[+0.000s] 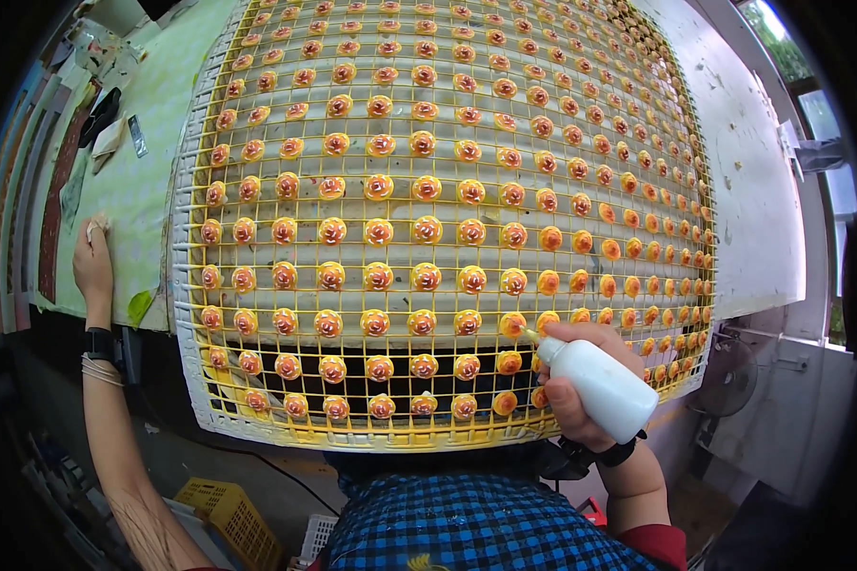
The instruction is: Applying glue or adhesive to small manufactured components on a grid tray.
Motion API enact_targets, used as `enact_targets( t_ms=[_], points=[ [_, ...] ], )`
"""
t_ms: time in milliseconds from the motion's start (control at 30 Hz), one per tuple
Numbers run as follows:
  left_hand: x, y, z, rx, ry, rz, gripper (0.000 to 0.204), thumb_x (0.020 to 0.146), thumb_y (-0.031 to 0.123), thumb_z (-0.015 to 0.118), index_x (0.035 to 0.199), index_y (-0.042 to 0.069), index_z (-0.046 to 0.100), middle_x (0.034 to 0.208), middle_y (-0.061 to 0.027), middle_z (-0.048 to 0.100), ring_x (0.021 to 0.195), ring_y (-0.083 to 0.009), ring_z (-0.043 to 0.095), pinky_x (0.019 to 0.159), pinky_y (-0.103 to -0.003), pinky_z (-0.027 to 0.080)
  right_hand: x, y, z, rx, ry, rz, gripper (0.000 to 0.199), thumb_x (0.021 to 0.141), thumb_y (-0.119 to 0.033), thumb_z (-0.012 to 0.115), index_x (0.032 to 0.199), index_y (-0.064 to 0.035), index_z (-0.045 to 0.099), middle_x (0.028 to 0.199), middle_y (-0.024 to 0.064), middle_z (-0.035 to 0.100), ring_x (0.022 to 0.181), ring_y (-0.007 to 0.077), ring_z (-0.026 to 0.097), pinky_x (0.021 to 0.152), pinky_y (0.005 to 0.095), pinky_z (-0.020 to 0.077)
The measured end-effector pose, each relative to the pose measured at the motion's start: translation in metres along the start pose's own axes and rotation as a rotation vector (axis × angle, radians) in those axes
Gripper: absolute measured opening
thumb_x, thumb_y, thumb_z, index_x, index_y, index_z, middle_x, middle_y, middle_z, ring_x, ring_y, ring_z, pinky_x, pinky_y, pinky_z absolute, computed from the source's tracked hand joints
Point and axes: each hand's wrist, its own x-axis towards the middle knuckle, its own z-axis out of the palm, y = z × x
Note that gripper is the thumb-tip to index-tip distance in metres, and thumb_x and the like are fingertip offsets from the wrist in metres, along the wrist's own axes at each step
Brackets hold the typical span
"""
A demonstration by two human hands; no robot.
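Note:
My right hand (581, 385) is closed around a white squeeze bottle (602, 388), tilted with its narrow nozzle up and to the left. The nozzle tip is at a small orange rose-shaped piece (511, 324) on a yellow wire grid rack (352, 440). Pieces left of that spot, such as one rose (375, 322), carry white marks on their petals; those to the right, like another rose (610, 249), look plain orange. Off the rack to the left, my left hand (92, 262) rests on the table with fingers curled round a small pale bit I cannot make out.
A pale green covered table (148, 190) lies under the rack, with a dark cloth (100, 116) and several strips at its left. White board (757, 228) extends on the right. Below are a yellow crate (233, 519) and a fan (728, 376).

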Motion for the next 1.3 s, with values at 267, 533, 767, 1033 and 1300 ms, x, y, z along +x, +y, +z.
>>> enact_targets(
  t_ms=[267,533,767,1033,1300],
  points=[
    [0.0008,-0.0026,-0.0007,0.012,-0.041,-0.029,0.037,0.089,0.030,0.036,0.111,0.004,0.050,0.101,-0.0149,0.058,0.094,-0.0288,0.055,0.079,-0.032,0.041,-0.0014,0.0020,0.0015,-0.085,0.004,-0.027,0.036,0.071,-0.027,0.067,0.095,-0.0019,0.058,0.077,0.0098,0.060,0.063,0.0203,0.060,0.055,0.0270,0.0482],
    [-0.0014,0.0053,-0.0007,-0.044,0.020,0.042,0.031,0.088,0.029,0.034,0.100,0.006,0.053,0.089,-0.0151,0.059,0.084,-0.0328,0.056,0.070,-0.035,0.042,-0.0009,0.0028,0.0020,-0.083,-0.001,-0.043,0.037,0.071,-0.029,0.066,0.095,-0.0019,0.059,0.077,0.0100,0.060,0.063,0.0204,0.060,0.054,0.0269,0.0482],
    [-0.0005,0.0042,-0.0007,-0.042,0.023,0.053,0.031,0.088,0.029,0.035,0.100,0.006,0.052,0.089,-0.0155,0.059,0.083,-0.0328,0.056,0.069,-0.036,0.042,-0.0019,0.0017,-0.0003,-0.092,-0.020,-0.023,0.039,0.071,-0.030,0.066,0.097,-0.0020,0.058,0.077,0.0104,0.060,0.064,0.0204,0.060,0.057,0.0272,0.0479],
    [-0.0018,0.0023,-0.0003,-0.025,0.036,0.051,0.033,0.088,0.029,0.035,0.103,0.006,0.052,0.091,-0.0162,0.059,0.086,-0.0331,0.056,0.071,-0.035,0.042,-0.0044,-0.0008,-0.0022,0.053,-0.046,0.049,0.037,0.072,-0.027,0.065,0.098,-0.0016,0.058,0.076,0.0103,0.059,0.065,0.0191,0.059,0.059,0.0261,0.0472],
    [-0.0005,-0.0007,0.0014,-0.010,0.058,0.047,0.033,0.088,0.030,0.035,0.103,0.006,0.053,0.091,-0.0162,0.059,0.086,-0.0329,0.056,0.071,-0.035,0.042,-0.0021,-0.0006,-0.0003,-0.053,-0.043,-0.013,0.037,0.072,-0.028,0.066,0.095,-0.0003,0.058,0.074,0.0097,0.060,0.061,0.0192,0.060,0.055,0.0259,0.0477]
  ],
)
